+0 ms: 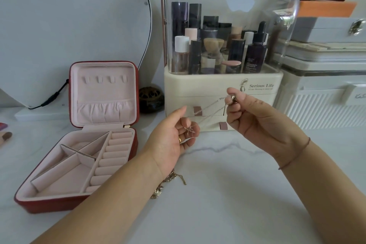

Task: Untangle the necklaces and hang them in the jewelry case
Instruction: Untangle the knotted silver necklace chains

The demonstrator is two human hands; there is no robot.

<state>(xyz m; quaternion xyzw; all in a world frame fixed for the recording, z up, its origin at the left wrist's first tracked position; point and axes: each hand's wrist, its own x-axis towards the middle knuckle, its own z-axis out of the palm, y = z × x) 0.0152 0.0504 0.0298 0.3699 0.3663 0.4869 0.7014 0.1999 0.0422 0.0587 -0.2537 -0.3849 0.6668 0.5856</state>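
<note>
- Both hands are raised over the white marble table [227, 194], in front of a cream cosmetics organiser [217, 83].
- The right hand [251, 119] pinches one end of a thin silver necklace [210, 108] between thumb and forefinger.
- The left hand [172, 140], palm up with fingers curled, holds the other end. The chain is faint, so it may be a single strand.
- A gold necklace [172, 179] lies bunched on the table under the left wrist.
- The red jewelry case [79, 202] sits open at the left, with a row of hooks [105, 79] in its upright lid.
</note>
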